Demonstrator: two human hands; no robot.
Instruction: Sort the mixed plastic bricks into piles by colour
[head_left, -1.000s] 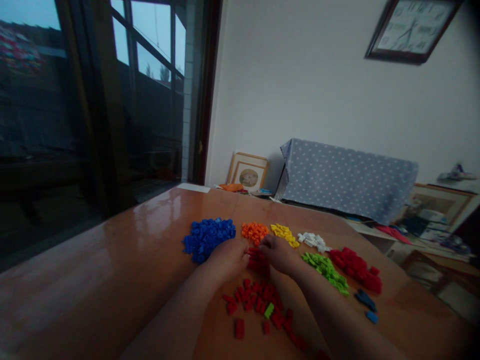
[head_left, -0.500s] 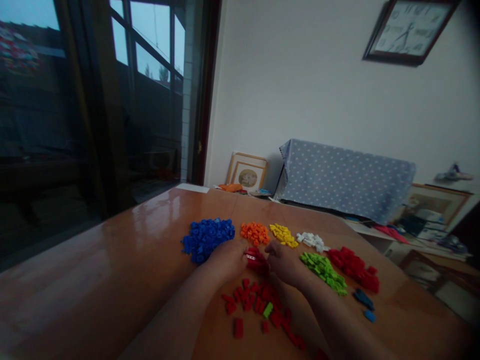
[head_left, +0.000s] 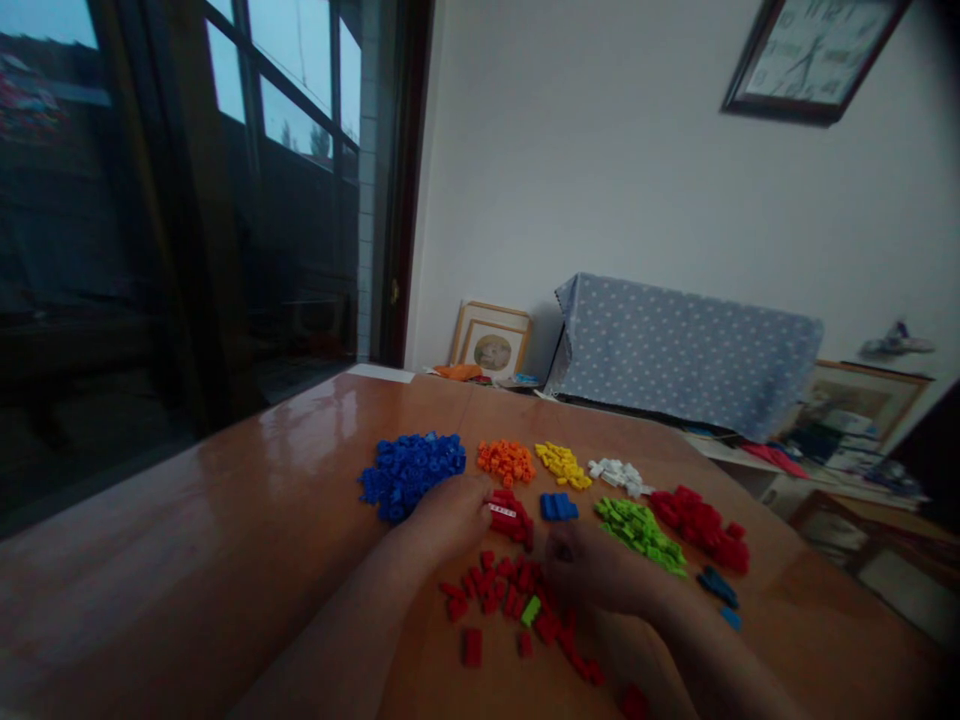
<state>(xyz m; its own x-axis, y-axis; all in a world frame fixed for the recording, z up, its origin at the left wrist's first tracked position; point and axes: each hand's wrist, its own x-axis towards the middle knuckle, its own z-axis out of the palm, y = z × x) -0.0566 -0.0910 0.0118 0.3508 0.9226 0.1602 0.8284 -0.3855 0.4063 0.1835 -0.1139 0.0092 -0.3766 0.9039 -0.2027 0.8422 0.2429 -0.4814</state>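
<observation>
My left hand [head_left: 459, 508] is closed on the left end of a red toy-brick assembly [head_left: 510, 516] that has a white strip with small marks. Its fingertips are partly hidden behind the bricks. To the right and nearer me, my right hand [head_left: 581, 565] is apart from the assembly, at the edge of a scatter of loose red bricks [head_left: 491, 585]. Its fingers are curled, and whatever they hold is hidden. One lime green brick [head_left: 531, 611] lies among the red ones. Beyond the right hand sits a small group of blue bricks [head_left: 559, 507].
Sorted brick heaps line the glossy table [head_left: 247, 520]: dark blue [head_left: 412, 470], orange [head_left: 506, 462], yellow [head_left: 562, 466], white [head_left: 619, 476], lime green [head_left: 641, 535] and red [head_left: 699, 528]. A few darker blue pieces [head_left: 718, 586] lie at the right.
My right hand has left the red assembly and moved toward me, down to the loose red bricks. The blue bricks behind it now show. My left hand keeps its hold.
</observation>
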